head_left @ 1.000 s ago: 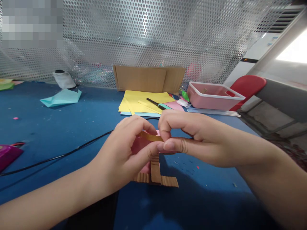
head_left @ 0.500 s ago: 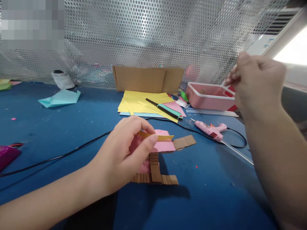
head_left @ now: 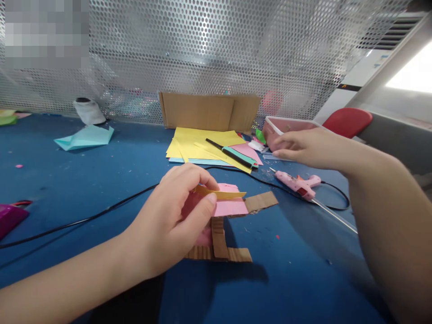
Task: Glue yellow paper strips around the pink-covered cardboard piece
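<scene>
Nearby, black cord [head_left: 92, 218] behind left hand [head_left: 170, 216].

Left forearm [head_left: 91, 272] slanting in from near left, left hand [head_left: 178, 216] in a thumb-and-forefinger grip, right forearm [head_left: 394, 216] steep at right, right hand [head_left: 308, 145] farther away, fingers [head_left: 288, 137] loosely curved leftward, thumb [head_left: 286, 154] apart below

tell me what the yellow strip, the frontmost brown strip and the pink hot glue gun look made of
Yellow strip: likely matte paper or thin card, judging by its flat colour and thin profile.
Frontmost brown strip: corrugated cardboard, unglossed, with ridges showing across it.
Pink hot glue gun: probably smooth hard plastic, from its moulded-looking body.
</scene>
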Tool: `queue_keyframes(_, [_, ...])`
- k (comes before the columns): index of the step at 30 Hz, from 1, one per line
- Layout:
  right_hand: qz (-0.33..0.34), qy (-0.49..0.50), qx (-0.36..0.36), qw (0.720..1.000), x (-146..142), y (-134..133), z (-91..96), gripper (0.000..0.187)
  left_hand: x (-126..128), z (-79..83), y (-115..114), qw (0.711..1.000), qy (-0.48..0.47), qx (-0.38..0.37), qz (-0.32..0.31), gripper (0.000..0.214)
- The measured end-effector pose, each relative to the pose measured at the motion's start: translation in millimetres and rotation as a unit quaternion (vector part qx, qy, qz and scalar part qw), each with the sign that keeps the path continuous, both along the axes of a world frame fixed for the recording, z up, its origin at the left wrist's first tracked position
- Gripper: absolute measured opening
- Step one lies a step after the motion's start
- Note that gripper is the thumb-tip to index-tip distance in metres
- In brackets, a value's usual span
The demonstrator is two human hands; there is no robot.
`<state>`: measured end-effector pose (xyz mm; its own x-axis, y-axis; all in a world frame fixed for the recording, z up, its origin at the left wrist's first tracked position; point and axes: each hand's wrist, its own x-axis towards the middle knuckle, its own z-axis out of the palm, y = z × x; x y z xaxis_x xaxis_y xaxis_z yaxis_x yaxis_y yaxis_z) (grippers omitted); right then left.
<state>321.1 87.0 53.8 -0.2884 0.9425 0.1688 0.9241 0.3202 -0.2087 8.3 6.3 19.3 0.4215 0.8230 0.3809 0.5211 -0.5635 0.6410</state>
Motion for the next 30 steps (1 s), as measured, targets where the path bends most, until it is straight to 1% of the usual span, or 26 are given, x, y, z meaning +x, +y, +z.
queue_keyframes(1, [-0.002, -0.015, -0.002, 1.0, -11.7, -6.9, 4.0, 0.035, -0.2, -0.1, -0.1, 1.0, 0.001, 0.0, -0.001, 0.013])
queue_keyframes(2, [0.018, -0.025, -0.004, 1.0, -23.8, -14.3, 7.5, 0.036, -0.3, -0.1, -0.2, 1.0, 0.002, -0.001, -0.002, 0.013])
queue_keyframes(6, [0.146, -0.005, 0.045, 0.988, -65.1, -41.8, 16.1, 0.028, -0.9, -0.2, -1.6, 1.0, -0.001, 0.002, -0.003, 0.012])
queue_keyframes(8, [0.187, 0.026, 0.041, 0.981, -78.3, -51.1, 18.1, 0.023, -0.9, 0.0, -2.3, 1.0, -0.001, 0.003, 0.0, 0.012])
queue_keyframes(10, [0.212, 0.078, 0.016, 0.974, -88.0, -58.4, 20.0, 0.02, -0.7, 0.5, -2.9, 1.0, 0.001, 0.005, -0.003, 0.013])
queue_keyframes(12, [0.224, 0.123, -0.023, 0.967, -95.7, -64.7, 21.7, 0.019, -0.3, 1.4, -3.3, 1.0, 0.002, 0.011, -0.009, 0.013])
queue_keyframes(14, [0.231, 0.135, -0.049, 0.962, -102.2, -70.0, 22.6, 0.019, 0.1, 2.5, -3.6, 1.0, 0.003, 0.016, -0.016, 0.014])
queue_keyframes(17, [0.235, 0.119, -0.035, 0.964, -108.8, -74.7, 21.2, 0.016, 0.4, 3.3, -4.4, 1.0, 0.006, 0.014, -0.019, 0.013])
queue_keyframes(19, [0.225, 0.114, -0.028, 0.967, -110.0, -75.6, 20.1, 0.014, 0.3, 3.3, -4.9, 1.0, 0.003, 0.017, -0.02, 0.013])
queue_keyframes(22, [0.216, 0.11, -0.043, 0.969, -107.1, -75.4, 21.3, 0.014, 0.4, 3.1, -5.1, 0.999, 0.002, 0.027, -0.023, 0.012])
queue_keyframes(26, [0.211, 0.101, -0.082, 0.969, -100.4, -73.9, 25.6, 0.014, 1.1, 2.8, -4.5, 0.999, 0.01, 0.033, -0.022, 0.012])
queue_keyframes(30, [0.208, 0.071, -0.09, 0.971, -97.8, -71.5, 25.3, 0.012, 1.2, 1.3, -4.8, 0.999, 0.013, 0.036, -0.017, 0.013])
